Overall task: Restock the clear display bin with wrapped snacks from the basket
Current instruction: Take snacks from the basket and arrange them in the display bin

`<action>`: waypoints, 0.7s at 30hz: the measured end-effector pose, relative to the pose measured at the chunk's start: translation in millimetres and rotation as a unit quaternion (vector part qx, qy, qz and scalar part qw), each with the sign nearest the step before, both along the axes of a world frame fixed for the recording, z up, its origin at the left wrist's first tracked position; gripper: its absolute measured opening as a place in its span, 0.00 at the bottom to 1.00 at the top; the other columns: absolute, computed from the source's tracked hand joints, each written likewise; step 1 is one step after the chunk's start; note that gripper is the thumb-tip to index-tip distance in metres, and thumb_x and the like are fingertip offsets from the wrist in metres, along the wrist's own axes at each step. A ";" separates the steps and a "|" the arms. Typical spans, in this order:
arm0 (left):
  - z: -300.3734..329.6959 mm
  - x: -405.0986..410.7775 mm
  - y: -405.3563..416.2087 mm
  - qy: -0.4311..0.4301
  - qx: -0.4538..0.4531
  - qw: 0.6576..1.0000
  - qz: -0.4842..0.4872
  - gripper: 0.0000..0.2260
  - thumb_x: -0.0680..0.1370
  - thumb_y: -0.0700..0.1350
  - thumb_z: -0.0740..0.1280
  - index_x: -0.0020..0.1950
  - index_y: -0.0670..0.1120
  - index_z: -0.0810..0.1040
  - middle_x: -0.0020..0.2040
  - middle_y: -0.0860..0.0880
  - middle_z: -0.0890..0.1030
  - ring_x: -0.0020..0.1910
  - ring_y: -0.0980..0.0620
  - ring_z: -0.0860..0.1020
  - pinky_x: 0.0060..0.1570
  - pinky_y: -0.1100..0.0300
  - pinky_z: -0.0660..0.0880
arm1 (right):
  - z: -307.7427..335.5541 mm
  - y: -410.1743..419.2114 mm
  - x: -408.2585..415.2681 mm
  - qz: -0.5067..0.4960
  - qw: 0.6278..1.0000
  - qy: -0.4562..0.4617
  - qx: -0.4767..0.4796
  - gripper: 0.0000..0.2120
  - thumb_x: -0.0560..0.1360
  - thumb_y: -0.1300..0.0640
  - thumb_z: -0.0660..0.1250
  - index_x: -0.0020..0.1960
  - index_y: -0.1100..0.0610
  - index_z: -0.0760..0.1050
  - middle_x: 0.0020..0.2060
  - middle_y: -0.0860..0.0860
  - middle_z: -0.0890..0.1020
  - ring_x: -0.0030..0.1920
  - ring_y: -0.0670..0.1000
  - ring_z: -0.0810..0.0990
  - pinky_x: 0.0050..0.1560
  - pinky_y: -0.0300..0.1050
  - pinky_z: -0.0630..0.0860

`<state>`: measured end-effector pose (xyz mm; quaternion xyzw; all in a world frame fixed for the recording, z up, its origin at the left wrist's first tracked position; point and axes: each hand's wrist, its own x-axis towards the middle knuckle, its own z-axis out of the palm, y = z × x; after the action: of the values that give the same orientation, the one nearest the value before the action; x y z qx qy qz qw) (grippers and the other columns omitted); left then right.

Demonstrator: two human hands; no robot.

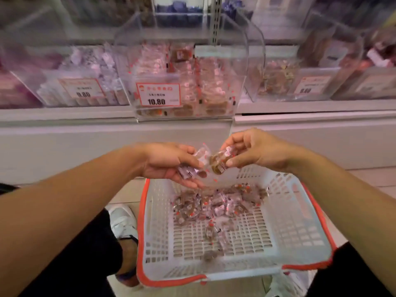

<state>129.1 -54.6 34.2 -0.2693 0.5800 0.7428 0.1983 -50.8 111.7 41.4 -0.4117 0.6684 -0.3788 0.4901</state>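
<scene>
Over the basket (300, 224), our left hand (169, 163) cups several wrapped snacks (188, 171), our right hand (255, 150) pinches a brown snack (218, 162), below the clear bin (214, 67).

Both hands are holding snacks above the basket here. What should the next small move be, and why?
Probably lift both hands up and forward to the clear display bin with the 10.80 tag and drop the snacks in. The left hand grips several wrapped snacks, the right hand pinches a brown one, and both are above the basket, not yet at the bin.
</scene>
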 end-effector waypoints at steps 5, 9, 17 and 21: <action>61.2 12.7 1.6 0.019 -0.009 1.000 -0.012 0.05 0.82 0.40 0.60 0.56 0.42 0.73 0.46 0.40 0.84 0.44 0.45 0.84 0.44 0.45 0.83 | 28.9 2.3 20.6 -0.028 0.988 -0.084 -0.130 0.15 0.67 0.63 0.74 0.53 0.58 0.83 0.46 0.61 0.85 0.46 0.54 0.82 0.47 0.42 0.79; 67.5 8.0 10.2 0.038 0.029 0.998 0.030 0.04 0.80 0.39 0.61 0.51 0.41 0.75 0.44 0.43 0.80 0.42 0.48 0.82 0.41 0.43 0.82 | 33.0 4.1 20.8 -0.089 0.970 -0.120 -0.189 0.20 0.68 0.64 0.71 0.59 0.59 0.79 0.46 0.54 0.85 0.45 0.50 0.83 0.45 0.39 0.80; 67.1 -21.4 19.8 0.070 0.143 0.987 0.024 0.21 0.67 0.34 0.63 0.60 0.38 0.76 0.52 0.38 0.82 0.49 0.43 0.82 0.48 0.51 0.82 | 32.2 17.5 2.6 -0.076 0.974 -0.076 -0.201 0.22 0.72 0.60 0.72 0.65 0.56 0.78 0.54 0.57 0.84 0.54 0.54 0.83 0.53 0.44 0.78; 66.4 -29.3 16.4 0.096 0.189 0.977 0.028 0.18 0.74 0.37 0.62 0.63 0.35 0.76 0.56 0.36 0.79 0.56 0.39 0.78 0.59 0.47 0.78 | 24.8 9.9 1.6 -0.091 0.964 -0.138 -0.209 0.23 0.71 0.59 0.72 0.66 0.56 0.78 0.57 0.58 0.83 0.55 0.53 0.82 0.54 0.43 0.78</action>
<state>99.8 -38.2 100.5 -0.1710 0.4378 0.8665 0.1679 -49.2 121.6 66.2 -0.3865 0.5349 -0.6060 0.4441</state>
